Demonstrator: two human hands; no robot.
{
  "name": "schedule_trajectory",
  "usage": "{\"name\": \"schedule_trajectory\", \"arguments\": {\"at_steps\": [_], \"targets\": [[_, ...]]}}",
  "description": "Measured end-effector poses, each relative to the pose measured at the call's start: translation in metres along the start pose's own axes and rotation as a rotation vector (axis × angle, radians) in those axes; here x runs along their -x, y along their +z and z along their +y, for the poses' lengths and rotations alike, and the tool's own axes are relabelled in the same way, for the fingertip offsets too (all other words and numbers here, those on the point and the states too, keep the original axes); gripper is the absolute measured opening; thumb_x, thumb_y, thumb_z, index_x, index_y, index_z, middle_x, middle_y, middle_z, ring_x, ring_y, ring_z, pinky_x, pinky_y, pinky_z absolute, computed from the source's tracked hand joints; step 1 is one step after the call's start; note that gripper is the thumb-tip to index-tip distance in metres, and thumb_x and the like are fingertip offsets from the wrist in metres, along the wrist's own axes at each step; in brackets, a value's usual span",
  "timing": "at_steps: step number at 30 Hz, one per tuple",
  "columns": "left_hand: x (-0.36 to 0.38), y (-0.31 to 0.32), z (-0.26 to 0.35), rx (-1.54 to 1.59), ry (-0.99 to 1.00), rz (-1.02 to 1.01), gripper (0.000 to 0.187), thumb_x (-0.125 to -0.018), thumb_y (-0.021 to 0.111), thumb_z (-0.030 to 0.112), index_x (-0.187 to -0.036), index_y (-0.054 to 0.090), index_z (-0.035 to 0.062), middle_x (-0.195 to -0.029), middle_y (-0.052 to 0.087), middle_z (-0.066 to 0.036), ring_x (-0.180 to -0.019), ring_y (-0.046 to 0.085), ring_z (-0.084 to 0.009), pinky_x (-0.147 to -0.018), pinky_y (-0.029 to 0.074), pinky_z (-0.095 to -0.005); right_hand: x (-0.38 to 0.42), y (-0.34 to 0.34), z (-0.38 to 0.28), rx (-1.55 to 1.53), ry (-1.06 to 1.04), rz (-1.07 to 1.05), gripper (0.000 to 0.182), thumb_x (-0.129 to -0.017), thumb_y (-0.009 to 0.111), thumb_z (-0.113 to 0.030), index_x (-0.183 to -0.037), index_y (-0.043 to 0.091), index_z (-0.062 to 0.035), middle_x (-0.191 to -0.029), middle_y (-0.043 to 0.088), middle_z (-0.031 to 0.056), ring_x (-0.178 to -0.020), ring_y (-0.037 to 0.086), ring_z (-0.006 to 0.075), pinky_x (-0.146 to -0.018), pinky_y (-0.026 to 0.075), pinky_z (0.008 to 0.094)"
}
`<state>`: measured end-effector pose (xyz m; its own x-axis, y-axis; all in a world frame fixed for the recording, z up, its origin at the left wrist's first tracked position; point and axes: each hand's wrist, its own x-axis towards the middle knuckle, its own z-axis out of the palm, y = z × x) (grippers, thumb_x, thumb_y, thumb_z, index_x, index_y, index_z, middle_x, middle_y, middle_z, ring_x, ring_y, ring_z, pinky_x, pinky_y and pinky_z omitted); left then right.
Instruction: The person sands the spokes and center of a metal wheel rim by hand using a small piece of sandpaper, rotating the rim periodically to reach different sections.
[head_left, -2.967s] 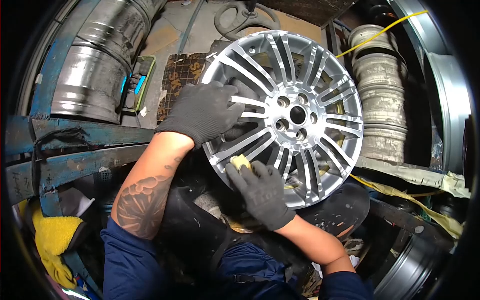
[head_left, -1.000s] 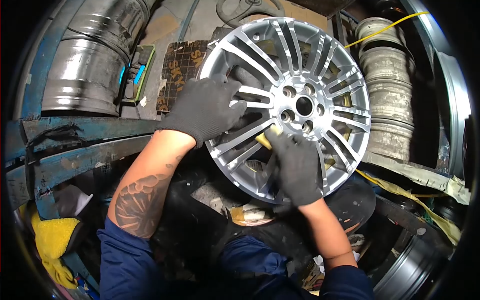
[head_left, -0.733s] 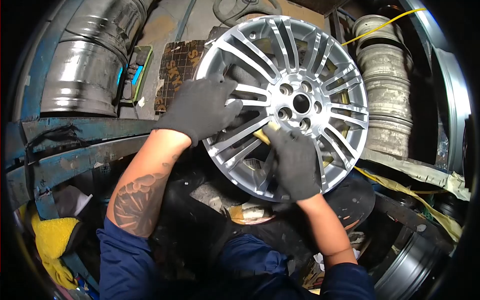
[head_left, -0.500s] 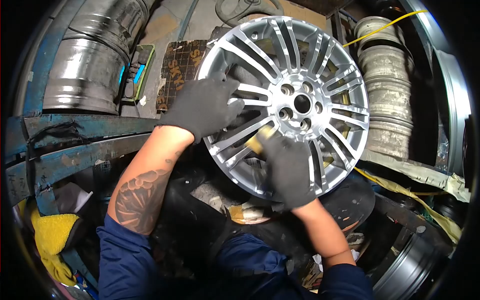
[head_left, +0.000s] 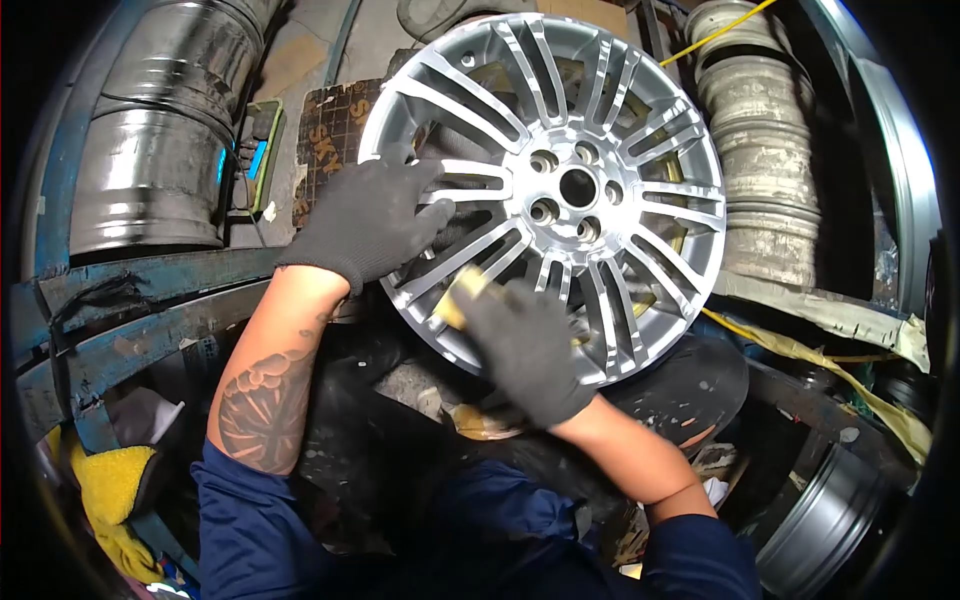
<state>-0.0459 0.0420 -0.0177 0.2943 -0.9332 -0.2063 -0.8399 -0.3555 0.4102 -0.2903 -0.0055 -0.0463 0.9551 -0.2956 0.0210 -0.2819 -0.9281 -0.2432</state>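
Observation:
A silver multi-spoke alloy wheel (head_left: pixel 610 120) stands tilted in front of me, resting on my lap. My left hand (head_left: pixel 365 220), in a dark glove, grips the wheel's left rim and spokes. In its own dark glove, my right hand (head_left: pixel 525 345) presses a small yellow sanding pad (head_left: pixel 458 297) against the lower-left spokes near the rim. Only a corner of the pad shows past my fingers.
A shiny metal wheel barrel (head_left: pixel 150 150) lies at the left behind blue metal rails (head_left: pixel 130 300). Stacked dull rims (head_left: pixel 755 130) stand at the right, with another rim (head_left: pixel 820 520) at the lower right. A yellow cloth (head_left: pixel 105 490) hangs at the lower left.
My right hand has slid the yellow pad from the spokes beside the hub down and left toward the rim. My left hand keeps its grip on the wheel.

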Motion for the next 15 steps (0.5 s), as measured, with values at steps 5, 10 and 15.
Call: {"name": "schedule_trajectory", "arguments": {"at_steps": [5,10,15], "targets": [[0.002,0.006,-0.001,-0.013,0.011,-0.001,0.051,-0.099,0.062,0.045,-0.135,0.064,0.0086,-0.139,0.060,-0.025,-0.118,0.064,-0.0444,-0.104,0.050,-0.0508,0.004,0.005,0.001,0.035,-0.014,-0.002,0.063,-0.078,0.073,-0.024,-0.138,0.061,-0.0097,-0.099,0.064,0.0042,-0.095,0.060,0.0258,-0.078,0.045,0.0423],[0.001,0.006,-0.004,0.006,0.006,-0.024,0.052,-0.100,0.062,0.045,-0.135,0.064,0.0081,-0.142,0.058,-0.026,-0.119,0.064,-0.0450,-0.103,0.050,-0.0511,-0.006,-0.014,0.023,-0.018,0.149,-0.063,0.062,-0.081,0.068,-0.016,-0.142,0.059,-0.0124,-0.102,0.062,0.0036,-0.099,0.058,0.0236,-0.078,0.045,0.0408],[-0.002,-0.003,0.004,-0.046,0.146,-0.037,0.048,-0.099,0.063,0.045,-0.132,0.067,0.0102,-0.141,0.060,-0.022,-0.121,0.064,-0.0416,-0.104,0.051,-0.0488,0.012,0.008,-0.018,-0.077,-0.157,-0.044,0.066,-0.080,0.068,-0.009,-0.145,0.059,-0.0116,-0.111,0.065,0.0061,-0.106,0.058,0.0306,-0.089,0.046,0.0448]]}}
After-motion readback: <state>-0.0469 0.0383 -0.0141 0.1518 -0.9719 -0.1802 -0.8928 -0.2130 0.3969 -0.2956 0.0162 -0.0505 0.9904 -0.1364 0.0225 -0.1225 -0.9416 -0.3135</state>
